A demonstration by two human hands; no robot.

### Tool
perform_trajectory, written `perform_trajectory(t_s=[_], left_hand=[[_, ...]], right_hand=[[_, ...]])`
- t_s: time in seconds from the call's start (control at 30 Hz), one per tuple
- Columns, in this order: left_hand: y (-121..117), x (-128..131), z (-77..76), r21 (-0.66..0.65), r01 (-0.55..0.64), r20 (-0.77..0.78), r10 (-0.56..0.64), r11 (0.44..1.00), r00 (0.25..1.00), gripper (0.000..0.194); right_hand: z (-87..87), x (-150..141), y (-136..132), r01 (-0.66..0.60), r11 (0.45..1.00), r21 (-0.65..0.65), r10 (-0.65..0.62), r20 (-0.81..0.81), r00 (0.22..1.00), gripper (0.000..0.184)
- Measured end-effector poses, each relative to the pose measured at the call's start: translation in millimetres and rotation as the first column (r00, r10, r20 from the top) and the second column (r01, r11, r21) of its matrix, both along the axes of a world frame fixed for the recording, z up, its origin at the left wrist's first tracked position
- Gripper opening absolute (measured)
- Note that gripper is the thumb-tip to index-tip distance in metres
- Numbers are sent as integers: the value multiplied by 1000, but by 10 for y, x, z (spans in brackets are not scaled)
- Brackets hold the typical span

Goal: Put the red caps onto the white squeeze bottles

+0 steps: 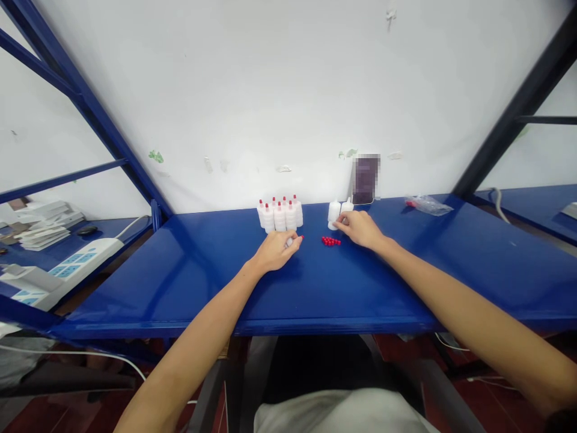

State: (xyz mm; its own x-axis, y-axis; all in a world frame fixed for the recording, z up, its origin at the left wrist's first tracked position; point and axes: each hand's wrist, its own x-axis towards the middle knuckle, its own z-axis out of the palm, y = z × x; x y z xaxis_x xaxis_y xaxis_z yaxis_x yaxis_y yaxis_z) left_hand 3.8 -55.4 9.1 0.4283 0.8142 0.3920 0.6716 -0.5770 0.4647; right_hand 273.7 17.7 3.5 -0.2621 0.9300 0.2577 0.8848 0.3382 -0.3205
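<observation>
Pale cloth (338,415): the person's clothing, lowest and nearest, with both bare forearms reaching out over the tabletop (202,294).

Tabletop: blue, set against a white wall (252,90).

Left hand (277,249): fingers curled round one white bottle (289,242), its red tip poking out toward the right; just in front of the upright group.

Right hand (358,228): fingertips drawn together at a small white piece (332,227), in front of the bare bottles. Whether it is gripped or only touched, I cannot tell.

Capped bottles (280,221): white, red-tipped, upright, packed close; beyond the left hand.

Bare bottles (334,210): two, white, no red on top; just beyond the right hand.

Caps (330,241): small, red, one loose cluster between the hands, nearer the right.

Also on the tabletop: dark panel (366,177), leaning at the wall; clear bag (430,205) with something red, far right.

Handling notes, by judgement: hold the bottle by its body, firmly but without squeezing, since the wall looks soft. Keep the tip in line with the body, so a cap would seat straight. Lift clear of the packed group, which could topple. Keep the right wrist high, lest it scatter the caps.
</observation>
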Motion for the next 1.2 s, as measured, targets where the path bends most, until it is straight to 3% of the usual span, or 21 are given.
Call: perform_trajectory(t_s=[0.1,0.2,0.3,0.37,0.53,0.67,0.8,0.9,1.0,1.1,1.2], left_hand=[[-21,-9,15,-13,35,10,-35,999,999,37],[-59,-5,35,-46,69,45,-67,997,997,34],[-95,13,50,-62,99,63,-95,993,993,32],[-109,27,55,-52,120,59,-117,991,991,31],[-104,51,47,3,129,11,-129,992,992,30],[-76,85,22,67,122,-63,-118,990,991,30],[-53,125,-3,183,60,-142,-34,981,989,23],[-36,94,-15,309,-54,-150,105,949,983,19],[-15,2,-24,344,-147,-84,186,927,979,22],[2,-66,-30,298,-129,-58,153,946,987,24],[8,-62,-31,255,-70,-66,89,964,994,25]], right_hand=[[18,-23,-17,11,1000,24,-11,-23,1000,28],[109,-72,-116,-6,991,132,12,-50,999,33],[219,-194,-299,-209,950,231,237,-102,966,39],[266,-304,-437,-338,914,224,378,-167,911,40],[257,-488,-666,-515,855,68,515,-234,824,34],[206,-528,-692,-607,783,133,620,-89,780,30],[161,-583,-677,-593,784,184,613,-77,786,31],[184,-541,-631,-521,832,189,554,-274,786,35],[278,-350,-528,-413,895,170,445,-407,798,37],[359,-105,-391,-356,934,23,356,-118,927,29],[363,57,-287,-216,956,-199,245,140,959,23]])
